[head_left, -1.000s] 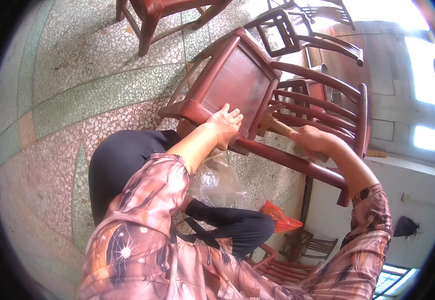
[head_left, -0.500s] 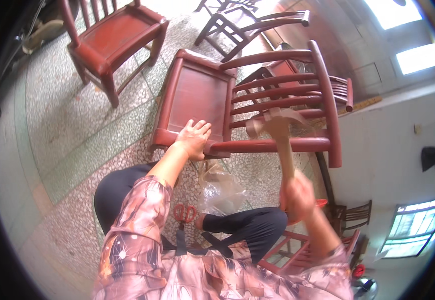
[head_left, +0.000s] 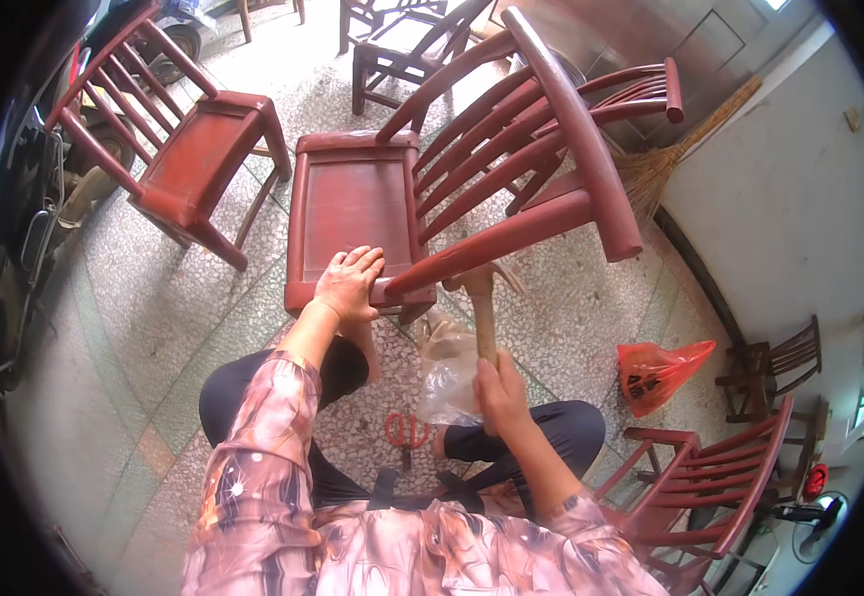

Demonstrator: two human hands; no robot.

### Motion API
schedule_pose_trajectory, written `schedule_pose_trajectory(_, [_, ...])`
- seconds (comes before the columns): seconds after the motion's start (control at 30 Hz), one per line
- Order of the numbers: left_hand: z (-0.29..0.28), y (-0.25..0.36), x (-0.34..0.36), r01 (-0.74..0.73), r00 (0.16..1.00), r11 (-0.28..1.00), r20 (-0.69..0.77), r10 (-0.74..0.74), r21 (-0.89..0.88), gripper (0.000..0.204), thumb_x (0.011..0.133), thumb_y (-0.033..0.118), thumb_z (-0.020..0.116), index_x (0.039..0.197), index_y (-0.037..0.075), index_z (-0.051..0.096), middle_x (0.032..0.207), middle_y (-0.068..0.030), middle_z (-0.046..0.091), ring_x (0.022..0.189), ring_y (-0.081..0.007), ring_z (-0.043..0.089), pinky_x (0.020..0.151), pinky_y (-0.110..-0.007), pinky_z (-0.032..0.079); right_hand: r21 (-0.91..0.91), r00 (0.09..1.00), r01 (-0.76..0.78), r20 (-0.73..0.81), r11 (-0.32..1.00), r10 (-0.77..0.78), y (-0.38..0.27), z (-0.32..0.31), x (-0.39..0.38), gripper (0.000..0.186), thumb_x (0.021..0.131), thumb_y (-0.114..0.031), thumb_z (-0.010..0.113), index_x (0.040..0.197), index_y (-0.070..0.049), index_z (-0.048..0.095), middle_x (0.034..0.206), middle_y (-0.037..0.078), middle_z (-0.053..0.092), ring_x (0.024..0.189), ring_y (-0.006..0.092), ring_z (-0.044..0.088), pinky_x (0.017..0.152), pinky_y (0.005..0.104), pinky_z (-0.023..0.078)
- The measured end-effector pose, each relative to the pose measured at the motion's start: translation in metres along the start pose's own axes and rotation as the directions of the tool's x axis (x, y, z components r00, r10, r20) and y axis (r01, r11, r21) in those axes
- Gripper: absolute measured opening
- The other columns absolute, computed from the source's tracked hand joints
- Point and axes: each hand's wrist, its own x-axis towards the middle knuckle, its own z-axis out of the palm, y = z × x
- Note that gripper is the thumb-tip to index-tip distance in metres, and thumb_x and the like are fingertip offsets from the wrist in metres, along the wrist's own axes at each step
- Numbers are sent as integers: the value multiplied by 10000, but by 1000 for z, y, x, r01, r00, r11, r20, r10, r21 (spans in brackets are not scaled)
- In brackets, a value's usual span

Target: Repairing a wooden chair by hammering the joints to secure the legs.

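A red wooden chair (head_left: 353, 199) with a slatted back stands in front of me. My left hand (head_left: 351, 285) holds the near corner of its seat, fingers laid over the edge by the foot of the backrest post. My right hand (head_left: 502, 392) is closed round the wooden handle of a claw hammer (head_left: 486, 323). The hammer's head is up, just beside the near backrest post, partly overlapped by it; whether they touch I cannot tell. A crumpled clear plastic bag (head_left: 447, 377) lies on the floor between my legs, near red-handled scissors (head_left: 407, 430).
Another red chair (head_left: 199, 149) stands at left, beside a parked motorbike (head_left: 40, 219). More chairs stand behind, and a red chair (head_left: 695, 477) is at lower right. An orange plastic bag (head_left: 660, 372) sits on the speckled floor. A straw broom (head_left: 665, 169) leans at the wall.
My right hand and the hammer have swung left, and the hammer's head has dropped from over the back slats to beside the post. The view has shifted. My left hand stays on the seat corner.
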Motion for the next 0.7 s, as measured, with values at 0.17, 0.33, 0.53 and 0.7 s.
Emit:
schedule_pose_trajectory(0.17, [1, 1, 2, -39, 996, 999, -76, 37, -32, 812, 568, 331, 736, 1303, 52, 532, 1444, -68, 444, 1368, -237, 358, 1105, -405, 295, -215, 999, 22, -23, 976, -28, 33, 18, 11, 235, 969, -245, 513, 995, -12, 506, 653, 91, 564, 543, 182, 577, 501, 352, 444])
schedule_pose_trajectory(0.33, [3, -1, 0, -35, 994, 999, -101, 32, -29, 801, 586, 341, 736, 1303, 49, 532, 1447, -72, 443, 1364, -234, 366, 1103, -404, 298, -443, 990, 103, -44, 891, -136, 39, 25, 14, 229, 961, -236, 527, 1039, -21, 511, 681, 124, 579, 624, 253, 605, 580, 417, 459])
schedule_pose_trajectory(0.53, [5, -3, -3, -13, 998, 1000, -57, 12, -9, 796, 602, 352, 724, 1312, 52, 524, 1460, -71, 424, 1377, -227, 344, 1113, -411, 282, 148, 940, 299, -215, 943, -265, 14, 18, -8, 183, 981, -201, 503, 933, -34, 448, 657, 34, 553, 574, 101, 551, 516, 247, 427])
schedule_pose_trajectory(0.7, [3, -3, 0, -5, 998, 999, -64, 3, -31, 800, 609, 352, 719, 1322, 53, 511, 1467, -70, 412, 1384, -223, 334, 1122, -419, 265, 69, 959, 244, -164, 967, -230, 27, 29, 9, 156, 989, -196, 468, 964, -50, 421, 647, 24, 498, 505, 103, 498, 458, 262, 414])
